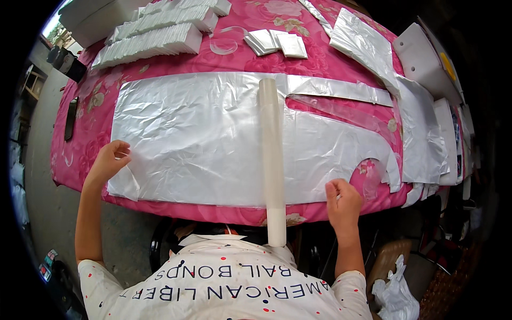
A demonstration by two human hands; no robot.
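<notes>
A wide silvery plastic sheet (186, 133) lies flat and wrinkled across the table. A long, pale translucent tube or roll (272, 154) rests crosswise on it, its near end sticking out past the table edge toward me. My left hand (113, 159) is over the sheet's left edge, fingers loosely bent and thumb apart. Near the front edge, right of the tube, my right hand (344, 201) is closed beside the sheet; whatever its fingers may hold is hidden. Right of the tube, the silvery plastic has a long strip and a curved cut-out, with pink cloth showing through.
A pink floral cloth (229, 63) covers the table. At the back stand rows of white folded packets (152, 47) and a small stack of flat squares (292, 45). More silvery sheets (421, 128) lie right. A dark phone (71, 118) rests at the left edge.
</notes>
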